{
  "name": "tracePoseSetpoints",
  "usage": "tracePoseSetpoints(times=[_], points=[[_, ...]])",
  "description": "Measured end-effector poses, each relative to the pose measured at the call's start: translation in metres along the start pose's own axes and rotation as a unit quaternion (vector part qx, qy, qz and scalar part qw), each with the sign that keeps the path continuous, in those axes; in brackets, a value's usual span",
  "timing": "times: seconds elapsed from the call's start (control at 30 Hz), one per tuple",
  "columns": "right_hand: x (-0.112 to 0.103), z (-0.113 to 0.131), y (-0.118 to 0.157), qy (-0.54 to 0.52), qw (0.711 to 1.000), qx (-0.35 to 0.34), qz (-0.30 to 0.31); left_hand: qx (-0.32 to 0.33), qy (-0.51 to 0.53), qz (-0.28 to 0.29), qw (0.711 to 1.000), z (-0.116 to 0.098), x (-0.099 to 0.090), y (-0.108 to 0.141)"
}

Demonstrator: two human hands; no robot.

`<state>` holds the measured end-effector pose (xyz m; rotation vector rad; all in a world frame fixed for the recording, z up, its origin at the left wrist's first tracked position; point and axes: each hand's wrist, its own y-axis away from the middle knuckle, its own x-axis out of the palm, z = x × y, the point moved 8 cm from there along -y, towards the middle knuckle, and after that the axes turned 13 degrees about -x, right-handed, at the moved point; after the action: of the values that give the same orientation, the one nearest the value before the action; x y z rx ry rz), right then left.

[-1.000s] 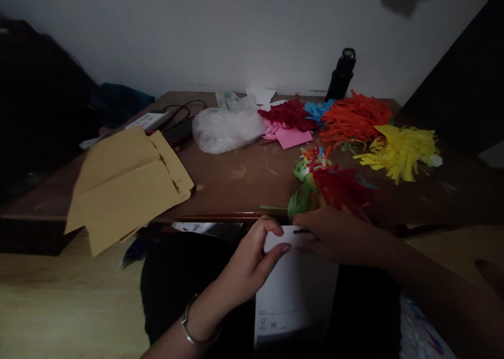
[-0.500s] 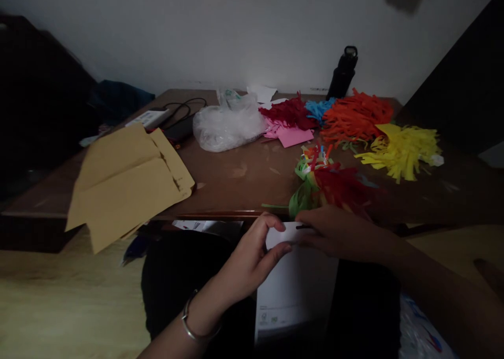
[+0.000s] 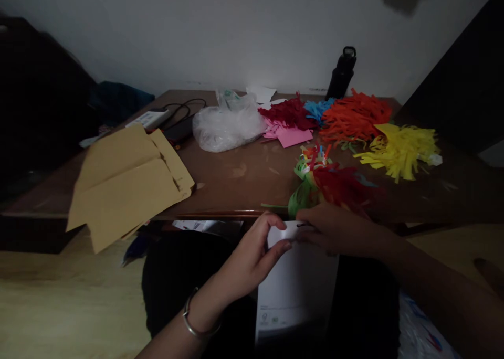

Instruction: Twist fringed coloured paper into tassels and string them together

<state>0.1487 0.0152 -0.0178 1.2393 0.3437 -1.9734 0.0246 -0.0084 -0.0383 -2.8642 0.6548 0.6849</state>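
Observation:
A white printed sheet, with small logos near its lower end, lies over my lap below the table edge. My left hand has its thumb and bent fingers closed around the top left part of this sheet; a metal bangle is on the wrist. At the sheet's top right, my right hand is closed, with its fingertips against the paper. A thin dark thing shows at those fingertips, too small and dim to name. Just beyond the right hand, a multicoloured bunch of paper strips rests on the table.
On the brown table lie brown cardboard pieces at left, a clear plastic bag, orange fringe, yellow fringe and a pink paper piece. A black bottle stands at the back by the wall.
Both hands keep nearly the same place and hold on the sheet. Only tiny shifts of the right fingers and the view show.

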Motion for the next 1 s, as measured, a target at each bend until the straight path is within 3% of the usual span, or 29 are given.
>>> tracePoseSetpoints(times=[0.17,0.37,0.77,1.0], points=[[-0.0006,-0.0003,0.0021,-0.068,0.996,-0.064,0.008,-0.006,0.008,0.000,1.000,0.0003,-0.0028,-0.0007],[-0.0036,0.0038,0.0032,-0.059,0.993,-0.102,-0.026,-0.011,0.013,-0.004,1.000,0.0039,-0.0047,-0.0012],[-0.0007,0.0041,0.0009,-0.023,0.992,-0.104,-0.062,0.000,0.012,-0.008,1.000,0.0027,-0.0054,-0.0040],[0.0027,0.0026,-0.0012,0.052,0.994,-0.082,-0.042,-0.012,0.013,-0.005,1.000,0.0078,-0.0045,-0.0047]])
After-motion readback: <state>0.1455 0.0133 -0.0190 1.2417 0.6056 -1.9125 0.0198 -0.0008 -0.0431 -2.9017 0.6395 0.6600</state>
